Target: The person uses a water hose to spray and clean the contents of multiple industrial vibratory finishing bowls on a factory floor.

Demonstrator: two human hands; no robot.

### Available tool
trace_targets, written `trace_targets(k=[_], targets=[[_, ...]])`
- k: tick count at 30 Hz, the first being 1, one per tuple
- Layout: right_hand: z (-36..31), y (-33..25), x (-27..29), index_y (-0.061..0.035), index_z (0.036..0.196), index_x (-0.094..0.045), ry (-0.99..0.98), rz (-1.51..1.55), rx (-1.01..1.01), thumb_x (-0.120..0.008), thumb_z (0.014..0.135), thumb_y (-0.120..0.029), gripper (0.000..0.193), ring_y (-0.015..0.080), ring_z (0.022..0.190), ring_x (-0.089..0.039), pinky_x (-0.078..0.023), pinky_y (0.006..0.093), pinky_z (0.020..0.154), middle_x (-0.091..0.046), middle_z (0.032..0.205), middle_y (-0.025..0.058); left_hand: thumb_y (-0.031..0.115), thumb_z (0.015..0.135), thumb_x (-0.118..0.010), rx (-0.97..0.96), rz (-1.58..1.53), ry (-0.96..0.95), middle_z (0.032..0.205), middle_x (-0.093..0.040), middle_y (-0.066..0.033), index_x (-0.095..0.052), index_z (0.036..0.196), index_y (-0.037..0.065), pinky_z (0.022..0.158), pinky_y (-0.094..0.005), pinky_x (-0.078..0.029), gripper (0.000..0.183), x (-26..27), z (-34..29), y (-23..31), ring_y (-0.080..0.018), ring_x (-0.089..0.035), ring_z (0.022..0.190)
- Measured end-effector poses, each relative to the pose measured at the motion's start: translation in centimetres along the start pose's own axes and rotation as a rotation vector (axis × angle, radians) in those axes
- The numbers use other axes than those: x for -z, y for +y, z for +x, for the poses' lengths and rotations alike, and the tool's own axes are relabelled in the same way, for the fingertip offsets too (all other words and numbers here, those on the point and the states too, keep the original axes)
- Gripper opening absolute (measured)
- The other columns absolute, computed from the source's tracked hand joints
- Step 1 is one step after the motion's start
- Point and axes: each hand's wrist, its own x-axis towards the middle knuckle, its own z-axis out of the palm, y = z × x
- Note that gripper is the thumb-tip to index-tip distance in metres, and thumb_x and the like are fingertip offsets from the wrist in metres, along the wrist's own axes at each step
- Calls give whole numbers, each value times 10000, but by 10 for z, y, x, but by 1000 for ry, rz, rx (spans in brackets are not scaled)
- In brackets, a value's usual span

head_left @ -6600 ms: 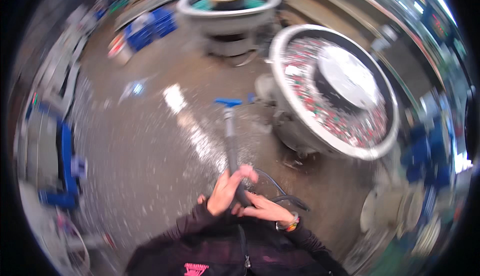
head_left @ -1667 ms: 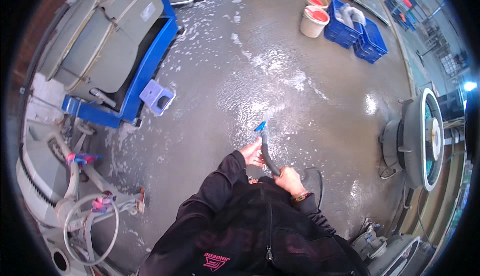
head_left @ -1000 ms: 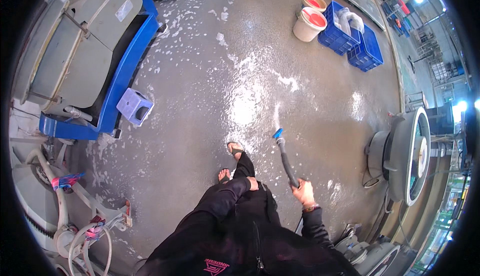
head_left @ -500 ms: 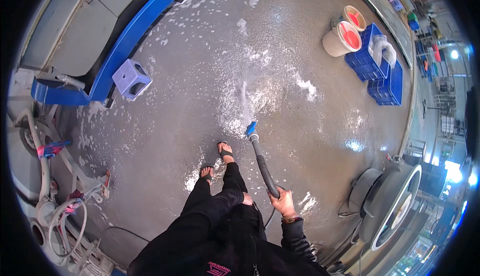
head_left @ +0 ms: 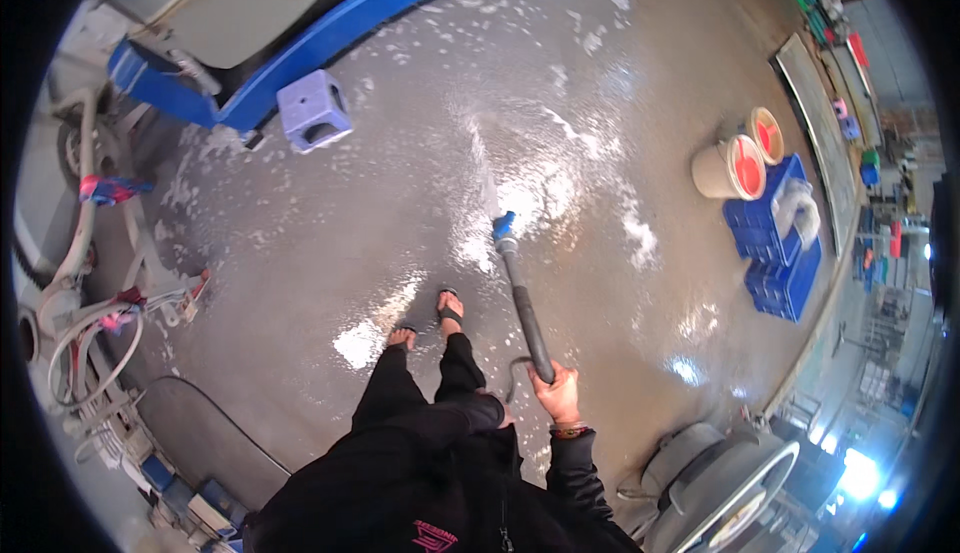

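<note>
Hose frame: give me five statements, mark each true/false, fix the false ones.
1. The right hand grips the dark hose. True.
2. The left hand is on the blue valve. False: the left hand is low by the body, mostly hidden, well away from the blue valve.
3. Water sprays from the dark hose's far end. True.
4. The purple stool stands among the pale buckets. False: the purple stool is beside the blue machine base, well left of the pale buckets.
5. The floor is dry. False: the floor is wet, with white foam.

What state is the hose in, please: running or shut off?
It is running: a pale water jet leaves the blue nozzle of the hose held in the right hand.
</note>
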Motion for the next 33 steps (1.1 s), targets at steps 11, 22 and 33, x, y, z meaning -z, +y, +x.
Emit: trace_targets(k=[11, 22, 33], targets=[[29, 40, -9, 8, 598, -535, 164, -90, 265, -672, 752, -227, 312, 184, 373, -377, -339, 343, 422, -424, 432, 108, 203, 702, -587, -588, 72, 141, 891, -624, -163, -620, 905, 48, 748, -408, -475, 257, 32, 21, -75, -327, -596, 901], [58, -36, -15, 25, 655, -579, -167, 151, 115, -683, 754, -241, 303, 104, 438, -433, -364, 311, 430, -487, 473, 43, 134, 684, -577, -155, 29, 354, 828, -640, -158, -646, 849, 42, 682, -407, -483, 201, 44, -36, -73, -313, -623, 833], [43, -113, -83, 12, 666, -583, -683, -90, 534, -673, 762, -228, 274, 74, 456, -409, -353, 297, 418, -473, 469, 29, 276, 821, -479, 489, -830, 1348, 920, -649, -104, -646, 945, 133, 773, -387, -475, 253, -101, -199, -199, -273, -611, 860]])
